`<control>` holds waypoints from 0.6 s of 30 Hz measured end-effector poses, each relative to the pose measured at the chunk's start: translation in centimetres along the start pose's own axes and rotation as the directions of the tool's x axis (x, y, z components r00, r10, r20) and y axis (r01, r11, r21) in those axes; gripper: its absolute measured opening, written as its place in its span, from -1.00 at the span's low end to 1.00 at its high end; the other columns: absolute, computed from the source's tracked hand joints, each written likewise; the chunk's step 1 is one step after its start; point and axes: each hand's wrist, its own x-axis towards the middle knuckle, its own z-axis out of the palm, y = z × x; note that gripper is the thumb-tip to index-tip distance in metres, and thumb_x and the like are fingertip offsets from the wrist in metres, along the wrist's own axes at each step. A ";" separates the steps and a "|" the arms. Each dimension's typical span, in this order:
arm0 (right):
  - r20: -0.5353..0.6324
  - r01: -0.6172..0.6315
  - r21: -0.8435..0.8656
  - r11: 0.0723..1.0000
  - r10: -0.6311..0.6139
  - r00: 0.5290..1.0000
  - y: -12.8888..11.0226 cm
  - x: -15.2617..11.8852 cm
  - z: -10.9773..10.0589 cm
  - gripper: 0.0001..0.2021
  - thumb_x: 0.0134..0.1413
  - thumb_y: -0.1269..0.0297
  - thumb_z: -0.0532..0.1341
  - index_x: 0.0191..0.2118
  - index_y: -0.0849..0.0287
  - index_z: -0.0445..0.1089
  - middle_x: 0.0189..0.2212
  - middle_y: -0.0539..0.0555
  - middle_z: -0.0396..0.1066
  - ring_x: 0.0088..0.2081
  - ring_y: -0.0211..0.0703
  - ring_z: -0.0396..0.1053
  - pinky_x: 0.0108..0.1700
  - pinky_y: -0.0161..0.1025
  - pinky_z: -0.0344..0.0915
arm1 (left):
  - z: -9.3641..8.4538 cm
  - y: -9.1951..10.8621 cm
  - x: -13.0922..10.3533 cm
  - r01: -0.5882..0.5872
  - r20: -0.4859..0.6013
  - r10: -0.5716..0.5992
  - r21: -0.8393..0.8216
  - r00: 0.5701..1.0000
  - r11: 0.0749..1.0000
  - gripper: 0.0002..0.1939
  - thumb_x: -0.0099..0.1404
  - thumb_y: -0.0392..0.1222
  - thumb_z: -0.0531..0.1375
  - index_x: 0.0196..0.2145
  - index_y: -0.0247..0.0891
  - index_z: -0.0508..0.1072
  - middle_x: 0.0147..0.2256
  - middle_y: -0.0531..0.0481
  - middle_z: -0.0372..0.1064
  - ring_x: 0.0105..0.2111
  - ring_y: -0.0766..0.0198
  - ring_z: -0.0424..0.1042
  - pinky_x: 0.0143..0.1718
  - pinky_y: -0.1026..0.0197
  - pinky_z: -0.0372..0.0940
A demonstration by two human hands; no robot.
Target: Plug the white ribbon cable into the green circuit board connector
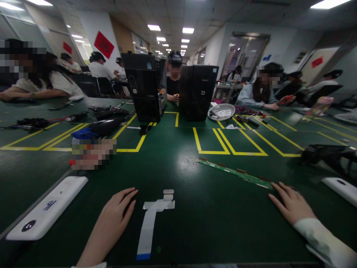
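Observation:
My left hand (118, 208) rests on the green table with its fingers stretched out, holding nothing. Just right of it lies a white flat ribbon cable (147, 227), with a blue end towards me and a small connector at its far end. A long, narrow green circuit board (234, 172) lies slantwise on the table, further off and to the right. At the near end of this board is my right hand (290, 203), its fingers spread and the fingertips over or touching the board's end. Whether they press on it I cannot tell.
Two black computer towers (199, 93) stand at the back middle. White devices lie at the left (47, 208) and right (341, 190). A round white basket (221, 111) stands beyond yellow tape outlines (214, 152). Cables and a blue-black item (97, 128) lie left. Several people sit around.

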 end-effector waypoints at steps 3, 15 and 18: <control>0.007 0.102 0.089 0.991 -0.103 0.995 -5.0 2.9 -0.9 -0.41 0.14 -0.04 -0.10 0.10 0.25 0.32 0.09 0.32 0.29 0.09 0.16 0.26 0.11 0.06 0.20 | 0.0 0.0 0.0 0.012 0.010 -0.012 0.001 1.000 1.000 -0.53 0.33 0.05 -0.01 0.07 -0.17 0.39 0.06 -0.14 0.34 0.03 0.03 0.35 0.04 -0.08 0.30; -0.035 0.258 0.261 0.930 -0.258 0.965 -21.3 6.2 -3.9 -0.47 0.22 -0.01 -0.07 0.15 0.18 0.29 0.16 0.26 0.22 0.14 0.18 0.13 0.09 0.15 0.15 | 0.0 0.1 0.1 -0.016 -0.035 0.015 -0.012 0.999 1.000 -0.56 0.33 0.04 0.00 0.04 -0.16 0.42 0.04 -0.13 0.35 0.01 0.06 0.37 0.06 -0.04 0.28; 0.003 0.258 0.289 0.922 -0.270 0.963 -23.8 6.1 -5.0 -0.46 0.20 0.00 -0.04 0.17 0.21 0.27 0.17 0.28 0.20 0.16 0.22 0.10 0.11 0.18 0.11 | 0.0 0.0 0.1 -0.013 -0.027 0.013 -0.010 1.000 1.000 -0.56 0.32 0.04 0.01 0.04 -0.16 0.42 0.05 -0.12 0.35 0.02 0.05 0.36 0.06 -0.04 0.28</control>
